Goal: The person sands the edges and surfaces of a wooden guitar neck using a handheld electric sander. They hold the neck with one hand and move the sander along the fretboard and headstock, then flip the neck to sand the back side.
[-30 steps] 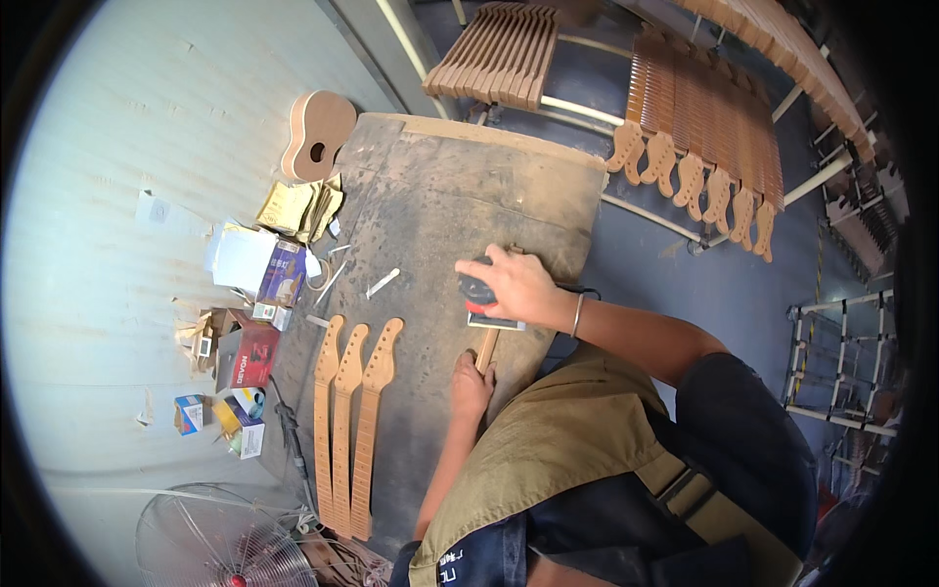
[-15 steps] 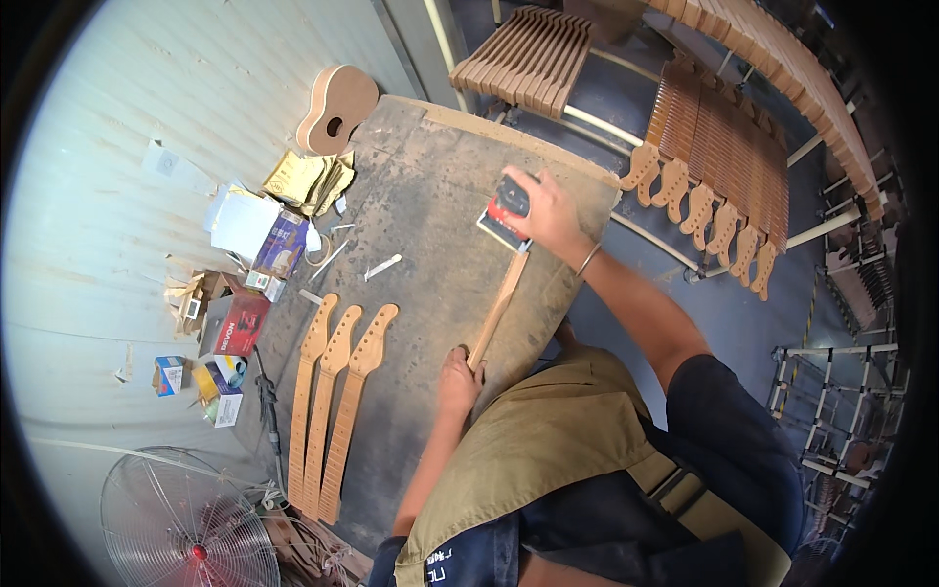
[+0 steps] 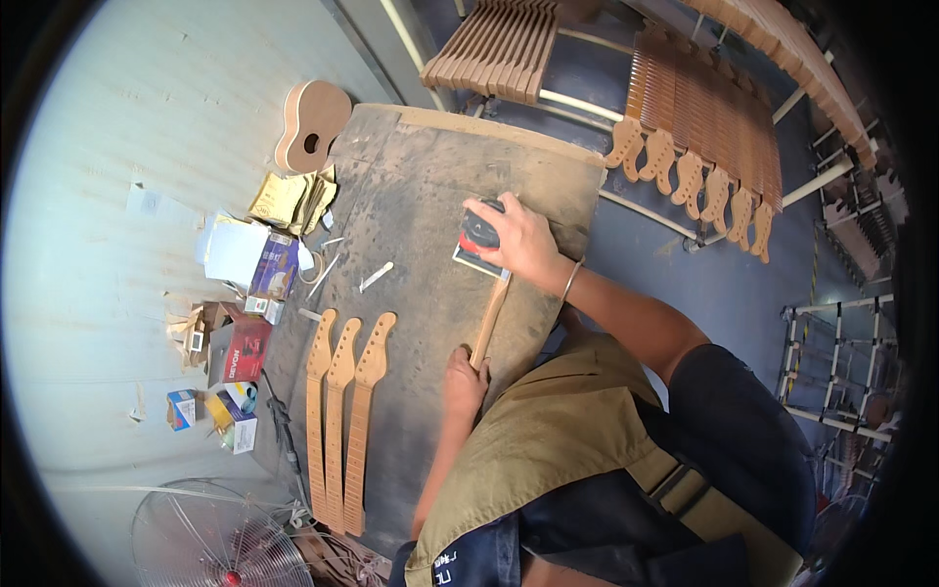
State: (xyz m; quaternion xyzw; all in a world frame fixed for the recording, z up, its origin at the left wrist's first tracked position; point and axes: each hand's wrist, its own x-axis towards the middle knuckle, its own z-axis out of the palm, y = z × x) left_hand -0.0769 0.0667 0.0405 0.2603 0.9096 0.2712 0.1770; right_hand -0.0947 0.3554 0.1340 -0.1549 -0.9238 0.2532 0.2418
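Observation:
My right hand [image 3: 526, 238] is wrapped over the top of a red and black palm sander [image 3: 477, 232]. The sander's flat pad rests over the far part of a wooden guitar neck [image 3: 492, 315] and hides that end. My left hand [image 3: 464, 384] grips the near end of the same neck, close to the bench edge by my apron. Three more guitar necks [image 3: 370, 367] lie side by side on the bench to the left, their headstocks pointing away from me.
The dark, dusty workbench [image 3: 421, 186] carries a small white strip [image 3: 377, 277]. Along its left side are sandpaper packs [image 3: 284, 199], boxes [image 3: 246, 352] and a cable [image 3: 282, 421]. A guitar body [image 3: 315, 122] leans behind. A fan [image 3: 220, 538] stands lower left; racked necks [image 3: 699, 117] fill the upper right.
The sander, under my right hand, has come nearer along the neck, toward my left hand. My left hand keeps its grip on the near end. The whole view has shifted a little.

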